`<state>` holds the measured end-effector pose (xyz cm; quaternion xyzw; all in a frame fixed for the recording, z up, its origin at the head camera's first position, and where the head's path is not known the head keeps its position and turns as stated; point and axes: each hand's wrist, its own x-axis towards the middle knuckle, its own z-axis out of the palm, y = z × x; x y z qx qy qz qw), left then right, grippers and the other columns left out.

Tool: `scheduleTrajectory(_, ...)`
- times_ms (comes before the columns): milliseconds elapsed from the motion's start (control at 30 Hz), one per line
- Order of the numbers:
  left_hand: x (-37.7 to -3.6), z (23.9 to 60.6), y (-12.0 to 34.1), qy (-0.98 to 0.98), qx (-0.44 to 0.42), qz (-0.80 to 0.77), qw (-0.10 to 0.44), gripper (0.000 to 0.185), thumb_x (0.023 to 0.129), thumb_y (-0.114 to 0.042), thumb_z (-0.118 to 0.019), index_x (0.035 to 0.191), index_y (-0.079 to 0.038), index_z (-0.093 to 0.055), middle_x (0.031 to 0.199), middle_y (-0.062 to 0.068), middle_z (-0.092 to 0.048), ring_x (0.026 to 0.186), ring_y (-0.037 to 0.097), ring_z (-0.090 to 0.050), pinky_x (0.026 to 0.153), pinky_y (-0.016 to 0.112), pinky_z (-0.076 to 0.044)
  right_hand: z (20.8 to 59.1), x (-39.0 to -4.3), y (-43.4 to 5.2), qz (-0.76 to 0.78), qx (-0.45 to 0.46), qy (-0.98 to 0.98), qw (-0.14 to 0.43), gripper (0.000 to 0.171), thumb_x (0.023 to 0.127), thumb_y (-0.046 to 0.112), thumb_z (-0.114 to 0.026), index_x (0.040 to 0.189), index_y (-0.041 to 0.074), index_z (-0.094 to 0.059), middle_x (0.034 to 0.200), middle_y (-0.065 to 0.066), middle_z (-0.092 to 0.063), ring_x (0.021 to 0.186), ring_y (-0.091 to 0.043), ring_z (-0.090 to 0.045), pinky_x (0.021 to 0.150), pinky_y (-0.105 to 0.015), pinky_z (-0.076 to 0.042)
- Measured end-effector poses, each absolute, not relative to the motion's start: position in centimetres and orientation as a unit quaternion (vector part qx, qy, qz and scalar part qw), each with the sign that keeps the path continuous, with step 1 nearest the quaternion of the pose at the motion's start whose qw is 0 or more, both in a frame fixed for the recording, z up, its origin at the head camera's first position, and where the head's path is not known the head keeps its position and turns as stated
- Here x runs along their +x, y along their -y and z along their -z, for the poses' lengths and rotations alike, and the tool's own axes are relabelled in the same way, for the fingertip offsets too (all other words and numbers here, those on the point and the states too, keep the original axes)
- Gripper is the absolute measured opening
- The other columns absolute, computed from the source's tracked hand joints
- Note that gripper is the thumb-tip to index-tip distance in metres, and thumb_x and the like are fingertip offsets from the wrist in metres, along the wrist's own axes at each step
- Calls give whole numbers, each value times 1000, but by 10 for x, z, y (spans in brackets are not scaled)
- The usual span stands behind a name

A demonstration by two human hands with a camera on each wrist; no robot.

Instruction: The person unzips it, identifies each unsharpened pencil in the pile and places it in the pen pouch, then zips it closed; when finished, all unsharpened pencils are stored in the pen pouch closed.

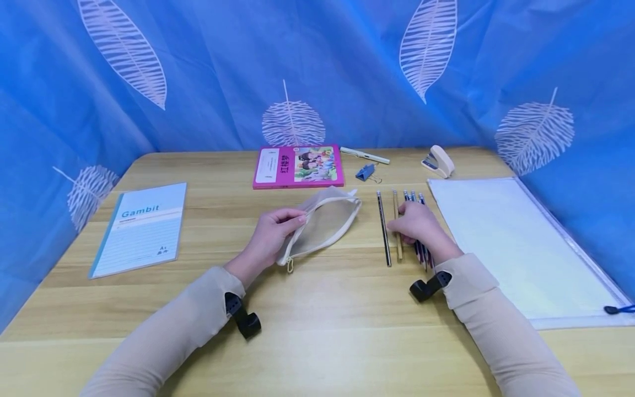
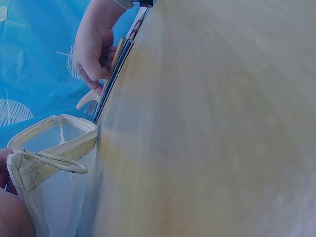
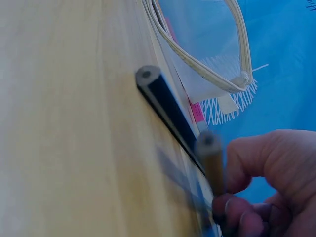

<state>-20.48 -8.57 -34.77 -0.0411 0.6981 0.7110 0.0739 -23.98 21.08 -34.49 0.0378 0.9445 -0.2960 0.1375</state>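
My left hand (image 1: 275,231) pinches the rim of a cream mesh zip pouch (image 1: 292,242) whose mouth gapes toward the right. The pouch's cord loop (image 2: 64,163) hangs from the zip end in the left wrist view. My right hand (image 1: 421,226) has its thumb and fingers around a plain wood pencil (image 1: 399,248). This pencil's end looks blurred in the right wrist view, with a shadow on the table beside it. Left of it lies a dark pencil (image 1: 384,231), apart from the hand. Several more pencils (image 1: 424,256) lie partly hidden under the right hand.
Behind the pouch lie a pink book (image 1: 270,165), a pale pen (image 1: 364,155) and a blue binder clip (image 1: 365,172). A white stapler (image 1: 440,161) stands at the back right, above a large white zip folder (image 1: 521,242). At left is a Gambit notebook (image 1: 144,231).
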Motion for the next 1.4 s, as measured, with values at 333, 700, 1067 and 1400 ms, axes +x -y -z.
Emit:
scheduleTrajectory(333,-205,347,86,-700,-44,-708,86,25,86,-11,-66,109,-1,-66,111,8,-61,90,15,-52,69,20,-45,348,-235,-222,471,72,-866,149,9,82,11,-52,76,4,-50,52,3,-48,46,-9,-46,45,-23,-42)
scheduleTrajectory(700,-204,344,84,-707,-42,-701,89,26,86,-12,-65,110,-2,-66,116,8,-60,95,16,-50,71,21,-45,346,-219,-184,677,62,-728,85,15,80,-2,-41,89,6,-33,57,0,-53,43,-8,-50,42,-19,-45)
scheduleTrajectory(1067,-204,346,79,-693,-35,-715,79,24,85,-8,-66,107,0,-66,103,4,-62,83,12,-52,66,19,-46,346,-208,-136,745,59,-657,97,7,98,11,-35,99,5,-34,67,-5,-56,54,-13,-59,56,-25,-54)
scheduleTrajectory(1400,-203,348,75,-691,-32,-718,77,23,85,-7,-65,107,0,-66,106,6,-62,93,15,-52,70,20,-47,354,-200,-94,780,72,-610,123,17,98,8,-38,110,-3,-36,78,-11,-58,67,-15,-63,70,-28,-55)
